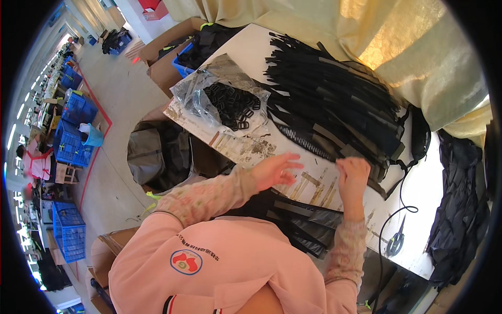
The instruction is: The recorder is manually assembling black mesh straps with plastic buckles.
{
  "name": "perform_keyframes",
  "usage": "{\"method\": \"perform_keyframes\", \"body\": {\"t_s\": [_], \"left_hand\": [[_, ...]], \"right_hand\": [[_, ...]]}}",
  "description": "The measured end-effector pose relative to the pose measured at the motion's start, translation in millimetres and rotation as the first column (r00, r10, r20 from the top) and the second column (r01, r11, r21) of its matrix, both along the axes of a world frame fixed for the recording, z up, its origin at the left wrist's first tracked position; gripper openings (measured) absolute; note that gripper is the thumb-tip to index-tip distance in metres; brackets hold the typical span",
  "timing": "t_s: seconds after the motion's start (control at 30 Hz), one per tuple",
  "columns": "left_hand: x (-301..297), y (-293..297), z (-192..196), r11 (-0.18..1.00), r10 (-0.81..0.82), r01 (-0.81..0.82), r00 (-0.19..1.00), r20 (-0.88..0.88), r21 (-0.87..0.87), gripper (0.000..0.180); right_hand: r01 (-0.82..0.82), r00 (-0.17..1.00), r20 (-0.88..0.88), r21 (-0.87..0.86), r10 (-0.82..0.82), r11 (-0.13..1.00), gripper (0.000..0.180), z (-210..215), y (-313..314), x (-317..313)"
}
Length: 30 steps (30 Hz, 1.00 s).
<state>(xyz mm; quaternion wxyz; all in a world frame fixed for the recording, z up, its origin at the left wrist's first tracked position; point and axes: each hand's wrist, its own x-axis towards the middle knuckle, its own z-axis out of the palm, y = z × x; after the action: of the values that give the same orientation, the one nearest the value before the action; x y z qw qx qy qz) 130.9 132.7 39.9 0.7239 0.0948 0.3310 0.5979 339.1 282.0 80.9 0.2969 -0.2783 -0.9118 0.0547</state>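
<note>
My left hand (273,171) is held over the near edge of the worn white table (251,152), its fingers apart and nothing between them. To its right, my right hand (353,171) is closed at the end of a black webbed strap (303,141) with a mesh-like pattern. That strap runs back to the far left, beside a big pile of black straps (334,89). Beyond my left hand lies an opened clear plastic bag (196,91) with many small black plastic buckles (230,102) spilling from it.
Scissors (396,243) and a black cord (400,209) lie on the right of the table. More black fabric pieces (457,204) hang at the far right. A blue crate (183,60) and a dark bag (157,152) stand left of the table. Yellow curtains (408,47) hang behind.
</note>
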Motion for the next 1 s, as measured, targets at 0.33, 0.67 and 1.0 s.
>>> {"method": "perform_keyframes", "body": {"t_s": [0.33,0.67,1.0], "left_hand": [[-10.0,18.4,-7.0,0.964,0.266,-0.265,0.949,-0.167,0.028,0.011],[-19.8,-10.1,12.5,0.920,0.337,-0.060,0.629,-0.701,0.388,0.011],[-168.1,11.4,-10.1,0.973,-0.067,0.145,-0.570,-0.819,-0.181,0.030]], "right_hand": [[0.161,0.925,0.372,-0.205,-0.076,0.965,0.020,-23.9,-40.1,91.1],[-0.361,0.928,-0.322,-0.646,0.188,0.673,0.040,-26.6,-75.4,-77.3],[-0.431,0.902,-0.298,-0.579,0.312,0.692,0.024,-4.7,-75.8,-77.9]]}}
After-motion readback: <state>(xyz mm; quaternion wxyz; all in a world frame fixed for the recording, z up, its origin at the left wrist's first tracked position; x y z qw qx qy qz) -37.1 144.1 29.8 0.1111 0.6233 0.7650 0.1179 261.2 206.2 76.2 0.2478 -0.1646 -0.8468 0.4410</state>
